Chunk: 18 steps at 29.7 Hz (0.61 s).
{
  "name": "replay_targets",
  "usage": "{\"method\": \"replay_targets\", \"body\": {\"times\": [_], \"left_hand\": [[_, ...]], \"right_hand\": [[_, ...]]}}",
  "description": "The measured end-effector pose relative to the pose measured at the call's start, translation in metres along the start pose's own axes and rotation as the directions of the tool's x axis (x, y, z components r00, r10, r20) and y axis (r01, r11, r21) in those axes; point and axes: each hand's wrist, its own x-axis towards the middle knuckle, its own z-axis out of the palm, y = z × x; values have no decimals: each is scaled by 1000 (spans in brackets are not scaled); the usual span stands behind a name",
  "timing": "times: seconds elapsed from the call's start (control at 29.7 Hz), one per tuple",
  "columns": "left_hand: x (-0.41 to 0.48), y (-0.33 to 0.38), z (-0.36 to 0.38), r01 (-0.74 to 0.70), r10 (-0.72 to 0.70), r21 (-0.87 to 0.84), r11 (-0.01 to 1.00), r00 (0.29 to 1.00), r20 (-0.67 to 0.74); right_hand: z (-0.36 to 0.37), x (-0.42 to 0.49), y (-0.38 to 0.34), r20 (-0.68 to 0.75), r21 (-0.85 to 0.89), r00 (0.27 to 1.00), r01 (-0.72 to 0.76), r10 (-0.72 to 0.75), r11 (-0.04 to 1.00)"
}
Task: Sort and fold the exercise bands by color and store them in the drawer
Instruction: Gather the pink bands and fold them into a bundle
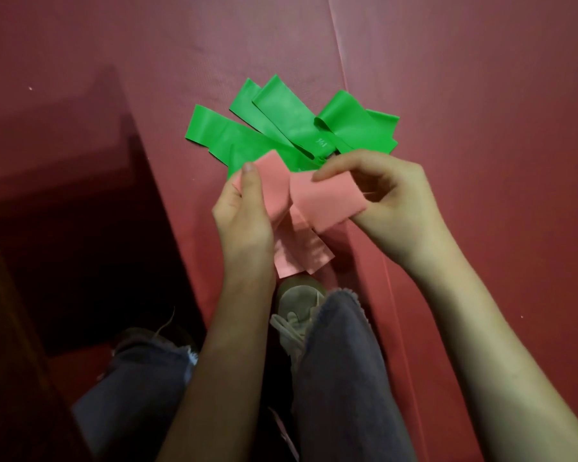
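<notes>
Folding seems barely begun. The pink band (321,201) is held up between both hands, partly doubled over, its loose ends hanging below them. The left hand (244,208) grips its left part, thumb on top and fingers curled beneath; the right hand (381,195) pinches the folded right end. Just beyond the hands, the green bands (281,128) lie in a loose, unfolded heap on the red mat (481,95). Nothing looks stored yet; whether the dark recess left of the left hand is the drawer, I cannot tell.
</notes>
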Motion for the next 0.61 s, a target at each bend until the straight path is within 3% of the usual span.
{"method": "replay_targets", "body": {"times": [0.07, 0.17, 0.3, 0.4, 0.5, 0.61], "left_hand": [[1, 0, -1, -11, 11, 11, 1000, 1000, -3], [1, -2, -2, -14, 15, 29, 999, 1000, -3], [3, 0, -1, -28, 29, 29, 999, 998, -54], [1, 1, 2, -7, 9, 20, 1000, 998, -65], [1, 3, 8, 65, -66, -31, 997, 997, -33], [4, 2, 7, 114, -113, 24, 993, 992, -53]], "right_hand": [[1, 0, 3, -50, -178, 996, 61, -71, 982], [2, -1, 5, -60, -289, 982, 152, -177, 945], [5, -1, 3, 26, -19, 1000, 1, -1, 1000], [17, 4, 2, 105, 183, 988, -134, 116, 974], [32, 8, 2, 166, 274, 981, -144, 101, 951], [40, 7, 5, 146, 321, 981, -170, 129, 932]]}}
